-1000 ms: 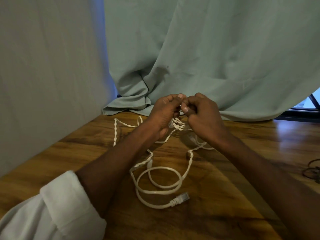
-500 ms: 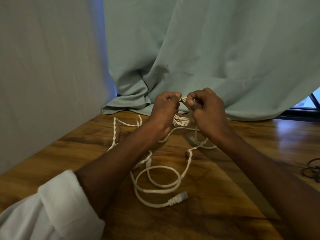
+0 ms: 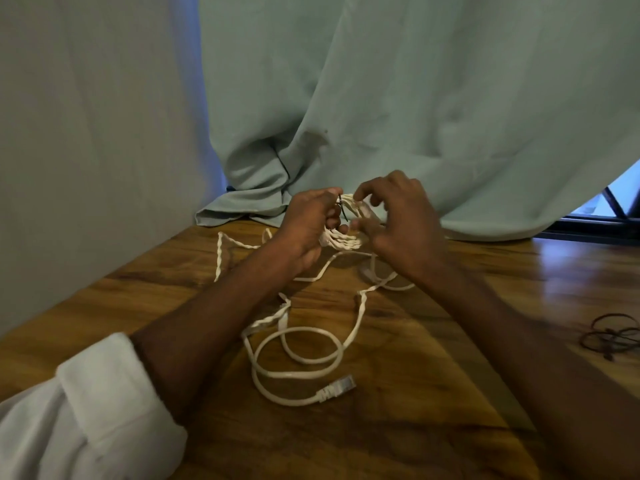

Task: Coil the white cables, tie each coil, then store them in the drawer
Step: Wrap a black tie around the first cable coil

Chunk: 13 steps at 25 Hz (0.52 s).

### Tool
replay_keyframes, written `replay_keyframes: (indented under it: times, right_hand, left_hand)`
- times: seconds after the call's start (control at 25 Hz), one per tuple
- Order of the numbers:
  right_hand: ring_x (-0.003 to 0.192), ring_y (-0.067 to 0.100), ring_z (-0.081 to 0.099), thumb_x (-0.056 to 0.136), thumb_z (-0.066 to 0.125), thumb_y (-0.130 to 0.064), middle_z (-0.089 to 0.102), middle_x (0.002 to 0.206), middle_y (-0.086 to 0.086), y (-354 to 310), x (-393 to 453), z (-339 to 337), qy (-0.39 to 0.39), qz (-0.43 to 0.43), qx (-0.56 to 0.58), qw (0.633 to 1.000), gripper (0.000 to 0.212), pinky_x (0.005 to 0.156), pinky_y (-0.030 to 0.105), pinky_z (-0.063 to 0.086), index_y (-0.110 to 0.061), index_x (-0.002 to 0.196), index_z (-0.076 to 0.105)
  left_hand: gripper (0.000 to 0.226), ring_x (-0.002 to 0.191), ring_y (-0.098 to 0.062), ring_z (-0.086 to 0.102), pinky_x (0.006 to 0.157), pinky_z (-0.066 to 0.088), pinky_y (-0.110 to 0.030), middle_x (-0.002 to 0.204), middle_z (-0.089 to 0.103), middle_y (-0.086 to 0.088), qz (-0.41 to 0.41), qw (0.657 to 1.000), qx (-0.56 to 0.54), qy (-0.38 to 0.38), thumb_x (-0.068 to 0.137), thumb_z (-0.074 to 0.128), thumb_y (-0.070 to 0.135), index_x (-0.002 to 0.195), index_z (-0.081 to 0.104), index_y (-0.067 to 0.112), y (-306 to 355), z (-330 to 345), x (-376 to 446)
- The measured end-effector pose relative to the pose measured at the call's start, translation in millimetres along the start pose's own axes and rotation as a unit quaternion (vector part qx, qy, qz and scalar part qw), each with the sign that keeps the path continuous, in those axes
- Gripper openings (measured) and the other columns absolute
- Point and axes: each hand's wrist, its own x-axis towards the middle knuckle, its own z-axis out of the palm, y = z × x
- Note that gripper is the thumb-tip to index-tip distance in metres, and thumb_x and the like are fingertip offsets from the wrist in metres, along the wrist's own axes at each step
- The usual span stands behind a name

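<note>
White cable (image 3: 298,344) is mostly loose on the wooden table (image 3: 398,438), with one small bundle (image 3: 346,233) up in my left hand (image 3: 308,226), which also pinches what looks like a dark tie (image 3: 343,211). My right hand (image 3: 401,220) hovers beside it, fingers loosely spread, holding nothing. Best bet: keep the loops squeezed flat and cinch around the middle.
</note>
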Motion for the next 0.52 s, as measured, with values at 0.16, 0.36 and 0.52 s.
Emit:
replay_keyframes:
  times: [0.16, 0.36, 0.52]
  right_hand:
    - [0.104, 0.023, 0.053, 0.084, 0.082, -0.031, 0.058, 0.118, 0.003, -4.4, -2.2, 1.3, 0.017, -0.061, -0.103, 0.993, 0.041, 0.079, 0.039, 0.048, -0.022, 0.12, 0.065]
    - [0.095, 0.022, 0.056, 0.088, 0.076, -0.019, 0.066, 0.104, 0.001, -1.4, -3.3, -0.3, 0.066, -0.064, -0.09, 0.992, 0.016, 0.072, 0.038, 0.047, -0.019, 0.105, 0.074]
    - [0.09, 0.018, 0.06, 0.091, 0.073, -0.016, 0.068, 0.098, -0.005, 6.7, -3.1, 4.8, 0.084, -0.005, -0.012, 0.996, 0.006, 0.071, 0.035, 0.048, -0.02, 0.095, 0.075]
  left_hand:
    - [0.016, 0.055, -0.012, 0.036, 0.051, 0.038, -0.025, 0.06, 0.039, -0.001, -0.007, 0.999, -0.001, -0.042, 0.104, 0.052, 0.007, 0.103, 0.066, 0.0, 0.6, -0.6, -2.7]
    - [0.02, 0.052, -0.012, 0.046, 0.048, 0.048, -0.023, 0.063, 0.048, -0.006, -0.018, 0.997, 0.015, -0.071, 0.106, 0.051, 0.008, 0.108, 0.068, -0.002, 1.9, 8.4, -13.3]
    - [0.019, 0.053, -0.014, 0.046, 0.058, 0.048, -0.03, 0.062, 0.047, -0.004, -0.076, 0.989, -0.052, -0.114, 0.106, 0.051, 0.014, 0.105, 0.065, 0.002, 4.7, 5.6, -9.4]
